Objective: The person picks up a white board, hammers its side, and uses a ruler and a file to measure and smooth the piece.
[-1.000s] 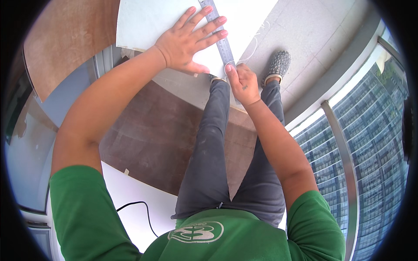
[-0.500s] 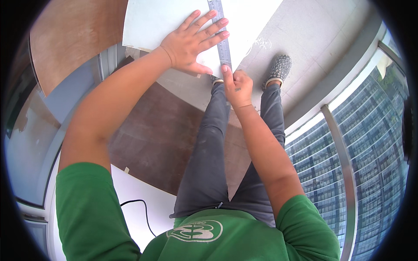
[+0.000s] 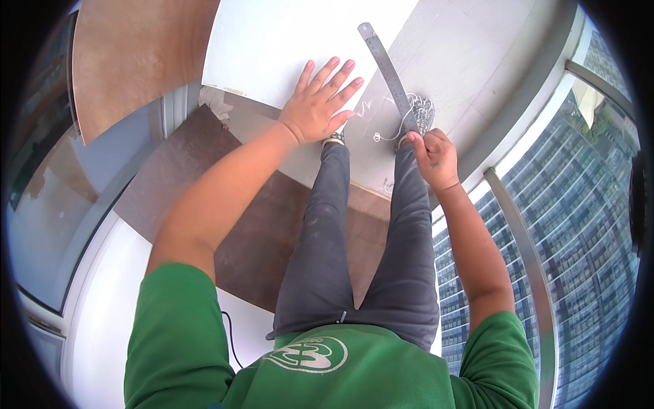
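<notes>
My left hand (image 3: 318, 103) lies with its fingers spread on the near right corner of a large white sheet (image 3: 272, 51). In my right hand (image 3: 434, 158) is a long metal ruler (image 3: 390, 75), gripped at its near end with the thumb along it. The ruler slants up and to the left, off the sheet's right edge and above the floor and my right shoe (image 3: 422, 112). Thin white shavings (image 3: 377, 137) lie by the shoe.
A brown board (image 3: 139, 54) stands at the far left beside glass panels. Dark brown board (image 3: 204, 177) lies left of my legs, with a white surface (image 3: 235, 310) and black cable (image 3: 230, 334) nearer. A window with a metal rail (image 3: 518, 238) runs along the right.
My right hand has carried the ruler off the sheet to the right. My left hand has let go of the ruler and sits lower, still on the sheet.
</notes>
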A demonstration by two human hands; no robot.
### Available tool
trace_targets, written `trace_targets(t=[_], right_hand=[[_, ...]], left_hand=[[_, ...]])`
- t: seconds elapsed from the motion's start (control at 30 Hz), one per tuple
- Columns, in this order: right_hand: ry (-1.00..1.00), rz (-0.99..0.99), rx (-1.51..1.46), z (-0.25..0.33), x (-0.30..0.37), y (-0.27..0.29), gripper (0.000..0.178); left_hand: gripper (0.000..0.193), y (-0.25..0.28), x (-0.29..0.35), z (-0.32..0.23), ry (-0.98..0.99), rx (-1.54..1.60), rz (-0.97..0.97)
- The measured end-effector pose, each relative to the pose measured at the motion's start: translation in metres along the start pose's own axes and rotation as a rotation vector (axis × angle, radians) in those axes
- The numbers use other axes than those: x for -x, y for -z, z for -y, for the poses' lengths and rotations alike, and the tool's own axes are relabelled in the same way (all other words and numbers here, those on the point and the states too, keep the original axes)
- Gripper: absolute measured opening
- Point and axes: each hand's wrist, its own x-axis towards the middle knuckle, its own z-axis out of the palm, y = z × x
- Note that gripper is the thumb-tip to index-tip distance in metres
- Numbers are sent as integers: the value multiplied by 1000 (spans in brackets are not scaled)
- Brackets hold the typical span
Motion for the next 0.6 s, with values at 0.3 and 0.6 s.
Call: trace_targets(t=[0.3,0.6], right_hand=[[-135,-22,167,5,62,135,48],[-304,-93,12,39,126,258,55]], left_hand=[[66,66,82,-132,283,251,269],[65,170,115,-298,768,554,852]])
